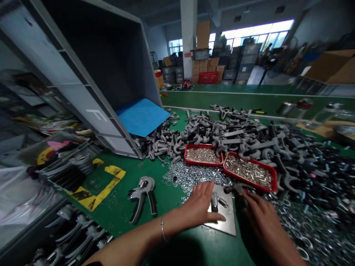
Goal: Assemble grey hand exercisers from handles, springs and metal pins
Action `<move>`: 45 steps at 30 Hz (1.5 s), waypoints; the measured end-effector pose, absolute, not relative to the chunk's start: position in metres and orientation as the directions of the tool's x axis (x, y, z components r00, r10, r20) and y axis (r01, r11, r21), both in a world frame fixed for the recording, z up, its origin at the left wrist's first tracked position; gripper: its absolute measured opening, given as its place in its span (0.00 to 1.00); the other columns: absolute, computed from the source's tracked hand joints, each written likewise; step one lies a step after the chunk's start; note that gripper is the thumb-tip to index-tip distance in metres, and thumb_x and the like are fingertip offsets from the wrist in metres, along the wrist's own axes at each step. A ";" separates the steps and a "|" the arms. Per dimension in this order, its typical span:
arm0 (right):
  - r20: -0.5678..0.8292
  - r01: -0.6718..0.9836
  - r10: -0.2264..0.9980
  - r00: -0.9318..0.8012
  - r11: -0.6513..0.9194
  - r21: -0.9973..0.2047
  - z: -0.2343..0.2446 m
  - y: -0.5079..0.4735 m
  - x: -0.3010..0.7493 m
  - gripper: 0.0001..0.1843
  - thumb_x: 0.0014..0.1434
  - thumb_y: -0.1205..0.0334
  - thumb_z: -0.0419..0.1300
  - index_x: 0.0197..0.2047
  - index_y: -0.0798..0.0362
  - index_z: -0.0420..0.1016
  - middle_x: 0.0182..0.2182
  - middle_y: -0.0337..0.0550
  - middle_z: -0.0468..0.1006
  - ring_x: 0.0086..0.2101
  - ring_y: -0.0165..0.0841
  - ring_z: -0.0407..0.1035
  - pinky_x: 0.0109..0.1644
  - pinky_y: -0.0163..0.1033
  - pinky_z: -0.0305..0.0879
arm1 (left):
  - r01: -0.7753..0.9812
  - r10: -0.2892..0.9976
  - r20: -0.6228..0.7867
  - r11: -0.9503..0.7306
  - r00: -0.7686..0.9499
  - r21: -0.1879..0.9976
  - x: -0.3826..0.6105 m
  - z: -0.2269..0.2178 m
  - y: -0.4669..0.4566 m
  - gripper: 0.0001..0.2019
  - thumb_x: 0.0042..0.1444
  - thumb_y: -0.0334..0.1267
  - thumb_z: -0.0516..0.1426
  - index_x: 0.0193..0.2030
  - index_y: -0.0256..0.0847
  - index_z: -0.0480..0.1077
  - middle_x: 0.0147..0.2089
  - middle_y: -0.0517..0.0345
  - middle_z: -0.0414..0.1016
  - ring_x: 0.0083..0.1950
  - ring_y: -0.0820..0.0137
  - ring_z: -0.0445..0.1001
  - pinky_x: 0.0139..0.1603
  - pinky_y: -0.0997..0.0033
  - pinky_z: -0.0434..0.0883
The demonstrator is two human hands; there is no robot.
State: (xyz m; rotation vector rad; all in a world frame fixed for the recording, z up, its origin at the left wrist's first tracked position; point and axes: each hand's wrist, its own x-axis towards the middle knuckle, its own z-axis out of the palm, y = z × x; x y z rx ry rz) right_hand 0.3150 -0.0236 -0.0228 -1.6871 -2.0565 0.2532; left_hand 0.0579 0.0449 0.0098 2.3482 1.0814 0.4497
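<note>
My left hand [200, 206] lies flat, fingers stretched out, on the left part of a small steel plate [225, 218] on the green table. A small grey part [215, 202] stands on the plate just beside its thumb. My right hand [262, 218] is closed around the handle of a small hammer [235, 189], whose head hangs over the plate's far edge. A finished grey hand gripper [142, 197] lies to the left on the table.
Two red trays [273, 177] of small metal pieces sit beyond the plate, with loose washers [188, 175] scattered in front. A big heap of grey plastic handles [222, 131] fills the table behind. A tipped grey crate [83, 74] with a blue sheet leans at left. A bin of grippers [72, 236] stands at lower left.
</note>
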 end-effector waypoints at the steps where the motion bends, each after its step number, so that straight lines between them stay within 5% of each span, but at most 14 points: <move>1: 0.273 0.874 0.937 -0.219 0.313 -0.372 -0.027 -0.020 0.308 0.24 0.67 0.55 0.50 0.63 0.53 0.66 0.58 0.57 0.70 0.56 0.50 0.65 0.60 0.56 0.63 | 0.590 0.751 0.139 -0.607 0.646 0.532 0.047 0.020 0.058 0.50 0.53 0.56 0.64 0.73 0.40 0.43 0.68 0.38 0.58 0.67 0.47 0.58 0.66 0.45 0.58; 4: 0.266 0.856 0.893 -0.363 0.433 -0.284 -0.039 -0.010 0.285 0.21 0.66 0.57 0.54 0.60 0.52 0.68 0.53 0.54 0.74 0.53 0.48 0.68 0.57 0.55 0.66 | 0.706 0.756 0.219 -0.655 0.617 0.270 -0.002 0.048 0.119 0.24 0.66 0.38 0.54 0.68 0.42 0.57 0.60 0.46 0.68 0.61 0.57 0.65 0.61 0.53 0.62; 7: 0.210 0.888 0.917 -0.340 0.387 -0.248 -0.046 -0.001 0.272 0.12 0.66 0.57 0.54 0.48 0.50 0.75 0.43 0.52 0.77 0.45 0.49 0.71 0.51 0.57 0.69 | 0.820 0.807 0.154 -0.571 0.570 -0.044 -0.050 0.063 0.189 0.19 0.63 0.24 0.50 0.59 0.38 0.68 0.54 0.44 0.73 0.56 0.57 0.69 0.55 0.57 0.64; 11: 0.165 0.870 0.954 -0.249 0.295 -0.395 -0.038 0.001 0.273 0.11 0.68 0.56 0.51 0.43 0.50 0.72 0.39 0.50 0.76 0.41 0.46 0.72 0.46 0.54 0.70 | 0.738 0.733 0.086 -0.666 0.674 -0.111 -0.071 0.057 0.252 0.18 0.62 0.23 0.51 0.55 0.39 0.71 0.53 0.46 0.74 0.58 0.61 0.69 0.56 0.62 0.61; 17: 0.156 0.657 0.988 -0.004 0.120 -0.744 -0.013 -0.017 0.267 0.15 0.69 0.52 0.49 0.55 0.48 0.62 0.52 0.51 0.73 0.54 0.43 0.69 0.58 0.53 0.65 | 0.646 0.646 0.047 -0.752 0.762 -0.130 -0.063 0.051 0.274 0.20 0.63 0.23 0.49 0.59 0.39 0.69 0.41 0.49 0.75 0.47 0.62 0.72 0.52 0.64 0.63; 20: 0.037 0.376 0.996 0.081 0.004 -0.927 -0.007 -0.025 0.258 0.15 0.70 0.50 0.49 0.55 0.46 0.59 0.55 0.51 0.73 0.53 0.42 0.71 0.59 0.55 0.65 | 0.737 0.702 0.250 -0.670 0.667 -0.084 -0.068 0.057 0.250 0.23 0.65 0.26 0.47 0.66 0.38 0.61 0.45 0.47 0.73 0.48 0.60 0.71 0.51 0.62 0.65; 22: -0.063 0.092 0.990 0.126 -0.075 -0.993 -0.007 -0.026 0.251 0.16 0.69 0.48 0.51 0.55 0.46 0.57 0.49 0.50 0.78 0.45 0.41 0.77 0.53 0.52 0.71 | 0.772 0.720 0.406 -0.633 0.563 0.052 -0.069 0.059 0.220 0.20 0.66 0.30 0.49 0.64 0.37 0.62 0.49 0.46 0.71 0.51 0.60 0.69 0.52 0.60 0.67; 25: -0.231 -0.266 0.957 0.173 -0.180 -0.947 -0.007 -0.023 0.243 0.19 0.64 0.49 0.60 0.53 0.48 0.63 0.37 0.43 0.82 0.36 0.36 0.78 0.45 0.44 0.75 | 0.725 0.740 0.440 -0.644 0.510 0.244 -0.060 0.055 0.171 0.16 0.67 0.34 0.50 0.60 0.37 0.63 0.51 0.46 0.70 0.53 0.60 0.68 0.56 0.58 0.67; 29: -0.475 -0.538 0.880 0.026 -0.388 -0.749 -0.004 -0.023 0.241 0.15 0.54 0.54 0.71 0.42 0.51 0.75 0.36 0.40 0.80 0.32 0.30 0.76 0.40 0.35 0.75 | 0.654 0.812 0.365 -0.584 0.456 0.482 -0.029 0.048 0.119 0.15 0.64 0.33 0.51 0.56 0.36 0.65 0.52 0.45 0.70 0.54 0.59 0.68 0.59 0.54 0.66; 31: -0.504 -0.502 0.862 -0.054 -0.460 -0.733 0.002 -0.029 0.244 0.14 0.56 0.53 0.69 0.39 0.53 0.76 0.34 0.41 0.79 0.31 0.30 0.75 0.38 0.35 0.74 | 0.520 0.871 0.299 -0.476 0.390 0.709 -0.009 0.047 0.091 0.14 0.64 0.37 0.52 0.55 0.38 0.66 0.51 0.48 0.70 0.52 0.61 0.69 0.57 0.57 0.66; 34: -0.410 -0.216 0.912 -0.016 -0.403 -0.889 0.016 -0.043 0.245 0.18 0.61 0.46 0.62 0.37 0.54 0.76 0.32 0.43 0.78 0.32 0.34 0.73 0.36 0.36 0.72 | 0.203 0.899 0.031 -0.132 0.437 0.970 0.022 0.045 0.041 0.15 0.67 0.48 0.51 0.50 0.39 0.67 0.39 0.54 0.73 0.39 0.67 0.72 0.44 0.66 0.69; 36: -0.218 0.115 0.973 0.076 -0.226 -0.967 0.026 -0.052 0.243 0.18 0.63 0.44 0.58 0.36 0.52 0.74 0.31 0.42 0.76 0.34 0.36 0.72 0.37 0.38 0.69 | 0.076 0.853 -0.148 0.127 0.500 0.989 0.039 0.040 0.010 0.17 0.67 0.52 0.48 0.46 0.39 0.66 0.30 0.59 0.71 0.29 0.71 0.69 0.33 0.71 0.66; 39: 0.056 0.507 0.998 0.041 0.027 -0.861 0.037 -0.062 0.237 0.16 0.67 0.47 0.52 0.36 0.49 0.70 0.30 0.41 0.75 0.32 0.37 0.71 0.37 0.39 0.64 | 0.009 0.831 -0.236 0.268 0.504 0.963 0.053 0.034 -0.018 0.17 0.67 0.51 0.47 0.44 0.39 0.64 0.22 0.65 0.65 0.22 0.74 0.63 0.26 0.74 0.60; 45: 0.117 0.671 0.989 -0.095 0.150 -0.726 0.044 -0.070 0.231 0.13 0.71 0.52 0.46 0.44 0.49 0.66 0.33 0.44 0.78 0.33 0.40 0.75 0.34 0.39 0.64 | 0.023 0.828 -0.204 0.226 0.522 0.974 0.055 0.038 -0.029 0.19 0.69 0.50 0.42 0.46 0.38 0.64 0.17 0.68 0.58 0.17 0.74 0.57 0.22 0.74 0.55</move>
